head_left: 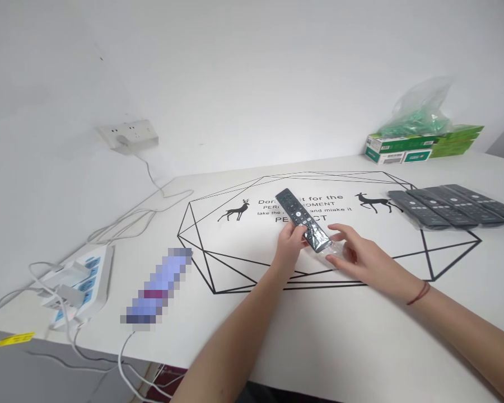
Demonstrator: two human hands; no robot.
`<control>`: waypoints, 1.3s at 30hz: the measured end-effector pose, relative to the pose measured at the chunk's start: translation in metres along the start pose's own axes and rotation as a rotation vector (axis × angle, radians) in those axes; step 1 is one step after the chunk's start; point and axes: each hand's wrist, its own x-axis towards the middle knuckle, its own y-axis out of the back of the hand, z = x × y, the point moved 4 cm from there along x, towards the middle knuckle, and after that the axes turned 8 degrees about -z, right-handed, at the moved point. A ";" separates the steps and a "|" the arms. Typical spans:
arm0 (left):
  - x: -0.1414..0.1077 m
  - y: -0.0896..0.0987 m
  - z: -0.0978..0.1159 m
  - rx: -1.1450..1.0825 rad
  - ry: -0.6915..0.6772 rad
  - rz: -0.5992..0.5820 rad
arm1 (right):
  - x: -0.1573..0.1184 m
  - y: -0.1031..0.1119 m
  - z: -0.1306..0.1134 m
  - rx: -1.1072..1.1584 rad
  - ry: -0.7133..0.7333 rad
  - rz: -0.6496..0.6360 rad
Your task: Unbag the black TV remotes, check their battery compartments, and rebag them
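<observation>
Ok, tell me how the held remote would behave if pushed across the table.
The remote is likely stiff: it looks straight though the left hand grips only its lower half. The shiny plastic at its lower end may make it slide easily. Long and flattish, it probably won't roll.

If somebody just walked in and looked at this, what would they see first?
Probably the dark remote near the middle, held in the left hand, with shiny clear plastic at its near end and the right hand beside it. Next might come the two black deer, one printed left of the words and one right. Far right, more dark remotes lie in a row, with green boxes behind.
</observation>
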 end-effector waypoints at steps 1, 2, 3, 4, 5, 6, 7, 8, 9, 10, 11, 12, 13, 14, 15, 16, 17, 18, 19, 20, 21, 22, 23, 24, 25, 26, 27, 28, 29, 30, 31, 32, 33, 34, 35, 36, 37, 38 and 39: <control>-0.001 0.001 0.002 0.005 -0.007 0.009 | 0.000 0.000 0.000 0.035 -0.018 -0.007; -0.002 0.001 0.005 0.012 -0.015 0.016 | 0.000 -0.001 0.000 0.071 -0.033 -0.017; -0.003 0.001 0.006 0.016 -0.021 0.021 | 0.001 -0.002 0.000 0.108 -0.048 -0.030; -0.003 0.002 0.007 0.018 -0.027 0.025 | 0.002 -0.004 0.000 0.149 -0.069 -0.043; -0.003 0.002 0.008 0.017 -0.032 0.028 | 0.003 -0.006 0.000 0.197 -0.093 -0.056; -0.003 0.002 0.009 0.013 -0.035 0.029 | 0.003 -0.009 0.000 0.259 -0.120 -0.066; -0.003 0.002 0.009 0.006 -0.038 0.031 | 0.004 -0.013 0.000 0.336 -0.150 -0.068; -0.003 0.003 0.010 -0.001 -0.041 0.036 | 0.005 -0.017 -0.001 0.428 -0.174 -0.065; -0.003 0.003 0.011 -0.007 -0.041 0.043 | 0.006 -0.022 -0.003 0.530 -0.193 -0.060; -0.003 0.004 0.012 -0.010 -0.039 0.053 | 0.007 -0.027 -0.005 0.635 -0.205 -0.055; -0.003 0.005 0.013 -0.010 -0.036 0.065 | 0.008 -0.033 -0.009 0.738 -0.213 -0.053; -0.003 0.006 0.016 -0.006 -0.035 0.076 | 0.009 -0.039 -0.013 0.835 -0.220 -0.056; -0.004 0.008 0.019 0.001 -0.039 0.084 | 0.011 -0.045 -0.017 0.925 -0.228 -0.065; -0.004 0.010 0.022 0.012 -0.049 0.087 | 0.013 -0.050 -0.022 1.007 -0.240 -0.077; -0.004 0.013 0.027 0.029 -0.068 0.084 | 0.015 -0.056 -0.026 1.080 -0.253 -0.088; -0.005 0.016 0.032 0.051 -0.093 0.079 | 0.017 -0.061 -0.030 1.142 -0.264 -0.098; -0.005 0.020 0.038 0.072 -0.120 0.075 | 0.020 -0.065 -0.034 1.191 -0.271 -0.106; -0.006 0.024 0.044 0.089 -0.147 0.074 | 0.023 -0.069 -0.038 1.226 -0.273 -0.110; -0.006 0.029 0.050 0.099 -0.168 0.078 | 0.027 -0.072 -0.041 1.247 -0.272 -0.110; -0.007 0.034 0.055 0.102 -0.181 0.087 | 0.030 -0.075 -0.044 1.257 -0.268 -0.114; -0.007 0.040 0.059 0.105 -0.187 0.101 | 0.033 -0.077 -0.046 1.261 -0.261 -0.124; -0.007 0.044 0.062 0.111 -0.186 0.114 | 0.035 -0.079 -0.048 1.261 -0.253 -0.139; -0.007 0.048 0.065 0.123 -0.183 0.122 | 0.037 -0.081 -0.049 1.260 -0.244 -0.157; -0.007 0.051 0.067 0.138 -0.179 0.127 | 0.037 -0.082 -0.050 1.260 -0.234 -0.177; -0.007 0.053 0.068 0.148 -0.178 0.133 | 0.038 -0.083 -0.050 1.259 -0.226 -0.195; -0.007 0.055 0.070 0.149 -0.184 0.141 | 0.037 -0.083 -0.049 1.259 -0.220 -0.213; -0.007 0.056 0.072 0.137 -0.197 0.154 | 0.036 -0.083 -0.048 1.257 -0.217 -0.226; -0.007 0.058 0.075 0.116 -0.219 0.170 | 0.035 -0.083 -0.047 1.249 -0.216 -0.237; -0.008 0.060 0.079 0.088 -0.249 0.191 | 0.033 -0.084 -0.046 1.235 -0.215 -0.244; -0.009 0.064 0.084 0.058 -0.288 0.220 | 0.031 -0.084 -0.046 1.214 -0.214 -0.248; -0.011 0.069 0.091 0.028 -0.334 0.257 | 0.028 -0.085 -0.046 1.186 -0.214 -0.249; -0.015 0.076 0.098 0.001 -0.388 0.304 | 0.026 -0.085 -0.046 1.156 -0.215 -0.246; -0.019 0.085 0.107 -0.023 -0.445 0.361 | 0.025 -0.086 -0.046 1.127 -0.217 -0.240; -0.024 0.095 0.115 -0.043 -0.505 0.428 | 0.023 -0.086 -0.047 1.104 -0.220 -0.233; -0.031 0.107 0.123 -0.053 -0.567 0.495 | 0.022 -0.087 -0.047 1.090 -0.225 -0.222; -0.037 0.118 0.130 -0.053 -0.619 0.558 | 0.021 -0.087 -0.047 1.085 -0.235 -0.208; -0.043 0.130 0.135 -0.040 -0.644 0.621 | 0.021 -0.087 -0.047 1.089 -0.249 -0.194; -0.048 0.141 0.139 -0.010 -0.636 0.682 | 0.020 -0.086 -0.047 1.100 -0.264 -0.179; -0.052 0.151 0.140 0.038 -0.586 0.732 | 0.020 -0.085 -0.047 1.117 -0.281 -0.164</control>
